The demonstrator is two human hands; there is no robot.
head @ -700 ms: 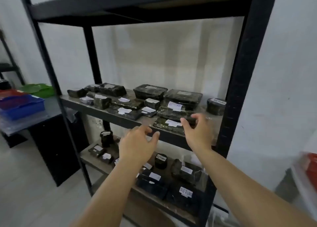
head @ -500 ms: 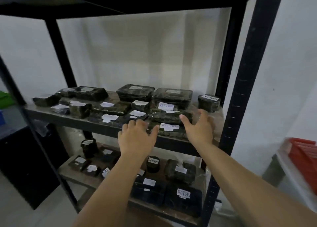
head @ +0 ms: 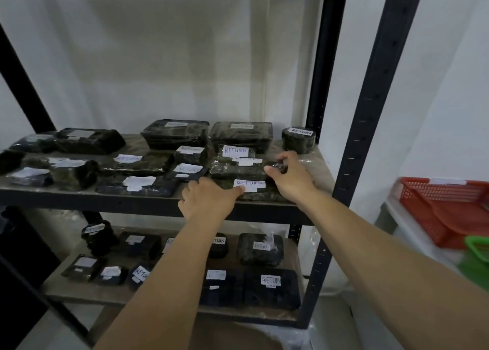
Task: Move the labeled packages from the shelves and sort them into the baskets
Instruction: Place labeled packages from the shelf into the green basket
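Hands now on the shelf packages

Our left hand (head: 209,198) has landed flat, open, on the front package (head: 259,192); our right hand (head: 289,176) now pinches the stacked package (head: 238,169).

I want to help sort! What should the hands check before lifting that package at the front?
1. Label readable: ok, the front package says RETURN.
2. Left hand placed: ok, its fingertips touch the package's near left edge.
3. Right hand placed: not ok, it grips the package behind.
4. Firm grip on the front package: cannot tell.
5. Basket ready: ok, a red basket sits to the right.
6. Which basket takes RETURN: cannot tell, its tag is blurred.
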